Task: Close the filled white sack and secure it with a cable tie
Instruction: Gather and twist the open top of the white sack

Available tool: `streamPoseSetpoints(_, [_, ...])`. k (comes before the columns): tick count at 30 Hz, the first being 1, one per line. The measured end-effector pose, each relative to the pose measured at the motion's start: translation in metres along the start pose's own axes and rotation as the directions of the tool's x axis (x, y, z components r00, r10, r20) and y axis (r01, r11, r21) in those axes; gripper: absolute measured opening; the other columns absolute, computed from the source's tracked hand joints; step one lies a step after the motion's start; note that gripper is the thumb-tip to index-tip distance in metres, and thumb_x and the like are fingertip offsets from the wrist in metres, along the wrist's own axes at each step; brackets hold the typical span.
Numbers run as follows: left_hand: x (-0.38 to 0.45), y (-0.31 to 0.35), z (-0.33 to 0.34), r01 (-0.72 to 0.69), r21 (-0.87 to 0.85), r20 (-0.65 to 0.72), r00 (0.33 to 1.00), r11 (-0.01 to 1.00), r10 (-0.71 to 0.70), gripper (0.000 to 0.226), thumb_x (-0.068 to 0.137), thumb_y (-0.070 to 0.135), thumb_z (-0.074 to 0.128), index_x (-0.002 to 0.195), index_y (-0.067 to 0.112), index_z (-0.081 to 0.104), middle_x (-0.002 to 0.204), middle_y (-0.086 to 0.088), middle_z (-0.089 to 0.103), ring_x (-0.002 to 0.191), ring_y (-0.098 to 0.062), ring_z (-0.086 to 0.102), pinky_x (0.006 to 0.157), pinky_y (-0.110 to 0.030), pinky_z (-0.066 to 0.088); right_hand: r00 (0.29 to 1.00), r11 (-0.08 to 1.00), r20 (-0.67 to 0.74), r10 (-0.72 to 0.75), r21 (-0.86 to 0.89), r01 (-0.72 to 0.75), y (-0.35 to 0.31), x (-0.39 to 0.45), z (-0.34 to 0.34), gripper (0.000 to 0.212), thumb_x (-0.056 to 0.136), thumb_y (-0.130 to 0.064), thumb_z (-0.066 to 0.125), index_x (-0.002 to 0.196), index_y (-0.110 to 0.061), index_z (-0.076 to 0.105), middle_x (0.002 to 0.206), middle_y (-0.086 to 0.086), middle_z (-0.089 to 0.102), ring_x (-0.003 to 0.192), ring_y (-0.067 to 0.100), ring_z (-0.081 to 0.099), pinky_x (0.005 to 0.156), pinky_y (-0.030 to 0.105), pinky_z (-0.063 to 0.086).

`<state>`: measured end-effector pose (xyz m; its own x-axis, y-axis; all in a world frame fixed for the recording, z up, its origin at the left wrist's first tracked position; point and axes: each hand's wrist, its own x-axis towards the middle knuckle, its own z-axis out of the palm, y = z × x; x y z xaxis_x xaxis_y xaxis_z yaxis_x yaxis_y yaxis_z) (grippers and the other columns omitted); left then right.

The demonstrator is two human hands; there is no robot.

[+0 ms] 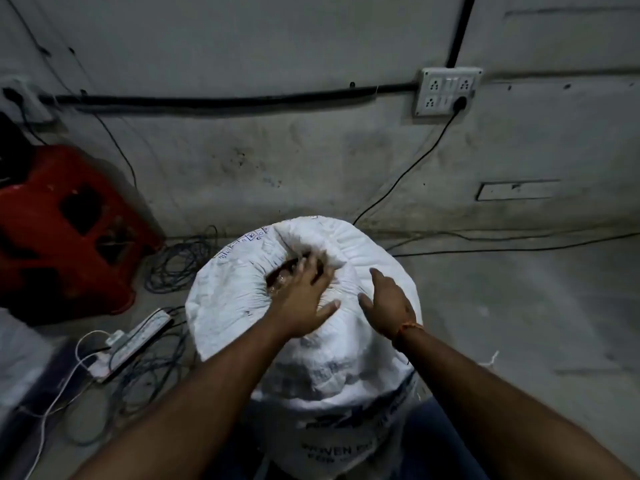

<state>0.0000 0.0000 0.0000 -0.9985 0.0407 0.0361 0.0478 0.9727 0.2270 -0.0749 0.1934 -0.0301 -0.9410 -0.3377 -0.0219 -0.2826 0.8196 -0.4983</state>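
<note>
A filled white woven sack stands upright on the floor in front of me, its rolled rim bulging outward and its mouth open at the top. Brownish contents show in the opening. My left hand lies flat over the mouth with fingers spread, blurred by motion, pressing on the fabric and contents. My right hand hovers open just to the right, fingers apart, at the gathered fabric near the rim. No cable tie is visible.
A red plastic stool lies on its side at the left. A power strip and tangled cables lie on the floor left of the sack. A wall socket board with a plugged black cord is behind.
</note>
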Motion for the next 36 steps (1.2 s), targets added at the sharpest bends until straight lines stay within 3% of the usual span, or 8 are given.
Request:
streamPoseSetpoints(8, [0.028, -0.024, 0.085, -0.002, 0.012, 0.264, 0.964, 1.000, -0.002, 0.076, 0.094, 0.057, 0.042, 0.160, 0.033, 0.013, 0.168, -0.014, -0.020, 0.154, -0.040, 0.014, 0.117, -0.050, 0.035, 0.894, 0.866, 0.189, 0.406, 0.231, -0.443, 0.036, 0.033, 0.035, 0.059, 0.091, -0.041, 0.065, 0.131, -0.001, 0.049, 0.125, 0.018, 0.063, 0.121, 0.038, 0.057, 0.090, 0.035, 0.044])
streamPoseSetpoints(12, [0.035, -0.021, 0.105, 0.001, 0.040, 0.290, 0.957, 0.999, -0.013, 0.077, 0.096, 0.052, 0.047, 0.161, 0.030, 0.012, 0.168, -0.018, -0.013, 0.153, -0.043, 0.015, 0.117, -0.050, 0.034, 0.836, 0.761, 0.310, 0.453, 0.354, -0.543, 0.055, 0.043, 0.033, 0.025, 0.054, -0.026, 0.075, 0.070, -0.008, 0.070, 0.068, 0.007, 0.064, 0.072, 0.028, 0.066, 0.063, 0.034, 0.045])
streamPoseSetpoints(15, [0.043, -0.017, 0.104, -0.010, 0.032, 0.335, 0.942, 0.999, -0.002, 0.078, 0.094, 0.054, 0.045, 0.160, 0.034, 0.009, 0.169, -0.019, -0.007, 0.153, -0.045, 0.011, 0.120, -0.055, 0.029, 0.908, 0.796, 0.208, 0.365, 0.436, -0.420, 0.067, 0.054, 0.028, 0.023, 0.048, -0.026, 0.063, 0.062, -0.008, 0.066, 0.056, 0.000, 0.063, 0.059, 0.021, 0.060, 0.059, 0.039, 0.051])
streamPoseSetpoints(22, [0.066, -0.003, 0.089, -0.044, -0.010, 0.421, 0.906, 0.999, 0.044, 0.085, 0.083, 0.064, 0.033, 0.158, 0.031, 0.011, 0.164, -0.024, 0.020, 0.148, -0.043, 0.027, 0.116, -0.054, 0.034, 0.988, 0.824, -0.026, 0.150, 0.556, -0.110, 0.053, 0.038, 0.000, 0.022, 0.082, -0.033, 0.064, 0.100, -0.026, 0.076, 0.092, -0.008, 0.079, 0.091, 0.011, 0.074, 0.085, 0.041, 0.059])
streamPoseSetpoints(26, [0.062, 0.016, 0.061, -0.081, -0.107, 0.340, 0.934, 0.991, 0.113, 0.071, 0.090, 0.059, 0.040, 0.149, 0.019, 0.037, 0.144, -0.017, 0.052, 0.128, -0.035, 0.055, 0.100, -0.044, 0.050, 0.982, 0.822, -0.110, 0.155, 0.565, -0.066, 0.039, 0.019, -0.030, 0.024, 0.085, -0.031, 0.058, 0.091, -0.020, 0.078, 0.084, -0.005, 0.079, 0.083, 0.011, 0.072, 0.079, 0.042, 0.059])
streamPoseSetpoints(30, [0.050, 0.042, 0.025, -0.142, -0.246, -0.063, 0.989, 0.959, 0.131, 0.046, 0.092, 0.062, 0.051, 0.108, 0.022, 0.065, 0.095, 0.000, 0.073, 0.088, -0.021, 0.070, 0.071, -0.033, 0.053, 0.958, 0.823, -0.166, 0.235, 0.558, -0.105, 0.031, 0.004, -0.060, 0.030, 0.073, -0.019, 0.055, 0.089, -0.019, 0.081, 0.082, -0.002, 0.079, 0.084, 0.016, 0.074, 0.077, 0.036, 0.060])
streamPoseSetpoints(34, [0.032, 0.081, -0.004, -0.273, -0.350, -0.179, 0.958, 0.896, 0.222, 0.068, 0.071, 0.081, 0.065, 0.115, 0.031, 0.053, 0.110, 0.012, 0.061, 0.088, -0.004, 0.061, 0.075, -0.027, 0.052, 0.905, 0.813, -0.287, 0.315, 0.573, -0.101, 0.024, -0.011, -0.089, 0.025, 0.084, -0.003, 0.060, 0.076, -0.017, 0.079, 0.062, -0.010, 0.069, 0.057, -0.004, 0.063, 0.055, 0.013, 0.049])
streamPoseSetpoints(36, [0.022, 0.096, -0.010, -0.300, -0.339, -0.141, 0.953, 0.892, 0.267, 0.089, 0.064, 0.083, 0.069, 0.133, 0.031, 0.045, 0.127, 0.008, 0.055, 0.108, -0.007, 0.057, 0.088, -0.028, 0.051, 0.880, 0.791, -0.318, 0.354, 0.603, -0.101, 0.019, -0.012, -0.097, 0.031, 0.084, 0.001, 0.057, 0.071, -0.020, 0.076, 0.060, -0.007, 0.068, 0.057, 0.005, 0.064, 0.056, 0.021, 0.052])
